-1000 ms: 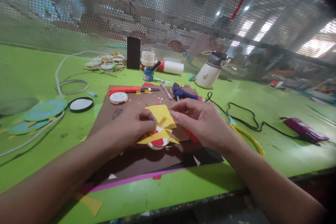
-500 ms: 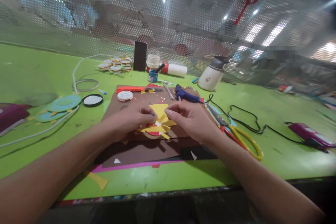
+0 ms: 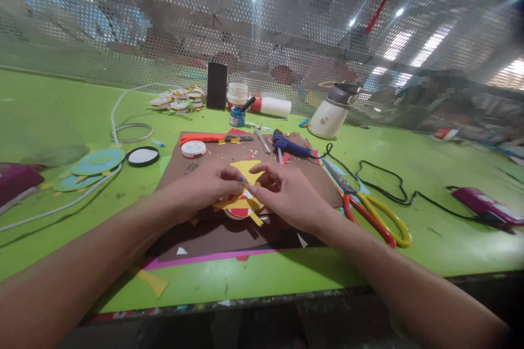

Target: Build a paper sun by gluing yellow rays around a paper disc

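Both hands meet over a small paper craft, a round red-and-white piece with yellow paper strips sticking out. My left hand is closed at its upper left edge, thumb and forefinger pinched; a small blue spot shows at the fingertips. My right hand comes in from the right, thumb and forefinger closed on the craft's yellow paper and hiding part of it. Behind the fingers lies a yellow paper sheet. The craft rests over a brown board.
On the board lie a blue glue gun, an orange cutter knife, a silver pen and a white round lid. Scissors with red and yellow handles sit right. Behind stand a phone, blue jar and pale jug.
My right hand has moved down and left, its fingertips now close to my left ones. The yellow strips it was pinching upright are now mostly covered.
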`<move>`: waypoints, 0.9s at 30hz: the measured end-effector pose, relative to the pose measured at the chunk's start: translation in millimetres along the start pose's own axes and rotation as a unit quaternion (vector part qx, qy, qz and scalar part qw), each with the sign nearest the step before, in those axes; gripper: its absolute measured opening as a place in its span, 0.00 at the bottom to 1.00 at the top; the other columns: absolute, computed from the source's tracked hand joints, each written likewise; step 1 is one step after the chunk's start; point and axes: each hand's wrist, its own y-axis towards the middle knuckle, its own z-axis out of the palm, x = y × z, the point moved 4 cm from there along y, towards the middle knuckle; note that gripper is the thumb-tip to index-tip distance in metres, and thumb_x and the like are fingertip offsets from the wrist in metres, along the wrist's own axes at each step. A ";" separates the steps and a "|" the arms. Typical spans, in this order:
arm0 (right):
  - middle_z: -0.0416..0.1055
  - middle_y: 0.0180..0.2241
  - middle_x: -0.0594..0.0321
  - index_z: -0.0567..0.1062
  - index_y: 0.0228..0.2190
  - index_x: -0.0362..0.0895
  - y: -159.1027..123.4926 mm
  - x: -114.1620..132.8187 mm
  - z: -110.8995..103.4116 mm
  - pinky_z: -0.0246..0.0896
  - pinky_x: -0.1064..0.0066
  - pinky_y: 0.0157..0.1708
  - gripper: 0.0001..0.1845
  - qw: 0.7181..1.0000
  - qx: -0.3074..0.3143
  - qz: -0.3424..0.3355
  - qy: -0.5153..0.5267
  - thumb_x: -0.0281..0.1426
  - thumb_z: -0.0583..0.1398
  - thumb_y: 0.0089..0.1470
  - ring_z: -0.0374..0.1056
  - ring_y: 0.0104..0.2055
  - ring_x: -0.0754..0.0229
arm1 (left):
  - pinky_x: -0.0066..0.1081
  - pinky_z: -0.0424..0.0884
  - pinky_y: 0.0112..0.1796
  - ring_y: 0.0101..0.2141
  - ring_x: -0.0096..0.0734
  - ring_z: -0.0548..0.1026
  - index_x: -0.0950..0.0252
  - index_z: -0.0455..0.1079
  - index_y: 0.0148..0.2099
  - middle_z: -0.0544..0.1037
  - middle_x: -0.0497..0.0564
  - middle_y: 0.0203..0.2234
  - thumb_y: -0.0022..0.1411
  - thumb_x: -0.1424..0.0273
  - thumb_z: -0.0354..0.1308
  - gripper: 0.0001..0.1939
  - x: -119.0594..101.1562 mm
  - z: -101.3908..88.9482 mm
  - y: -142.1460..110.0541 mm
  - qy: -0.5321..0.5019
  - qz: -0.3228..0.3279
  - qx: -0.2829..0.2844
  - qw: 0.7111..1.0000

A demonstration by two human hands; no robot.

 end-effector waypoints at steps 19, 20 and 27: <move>0.72 0.41 0.55 0.67 0.50 0.42 3.4 -0.2 -7.6 0.66 0.64 0.41 0.20 0.985 0.053 0.001 0.162 0.33 0.59 0.56 0.69 0.44 0.57 | 0.24 0.60 0.21 0.23 0.27 0.69 0.64 0.70 0.44 0.72 0.47 0.24 0.49 0.66 0.62 0.18 -7.9 -4.6 -4.9 -0.101 0.108 0.012 0.989; 0.72 0.41 0.55 0.66 0.50 0.42 3.1 -0.7 -6.6 0.66 0.64 0.42 0.20 0.981 0.061 0.005 0.184 0.33 0.59 0.56 0.69 0.45 0.56 | 0.24 0.61 0.21 0.23 0.27 0.69 0.64 0.70 0.44 0.72 0.47 0.24 0.49 0.66 0.63 0.18 -8.6 -4.6 -5.2 -0.108 0.109 0.016 0.988; 0.69 0.49 0.55 0.67 0.50 0.47 3.2 -4.9 -2.5 0.63 0.60 0.48 0.20 0.962 0.084 -0.002 0.260 0.34 0.60 0.56 0.66 0.50 0.54 | 0.24 0.60 0.24 0.24 0.25 0.68 0.63 0.68 0.42 0.71 0.43 0.22 0.46 0.67 0.65 0.19 -6.3 -1.8 -2.0 -0.187 0.089 0.041 0.978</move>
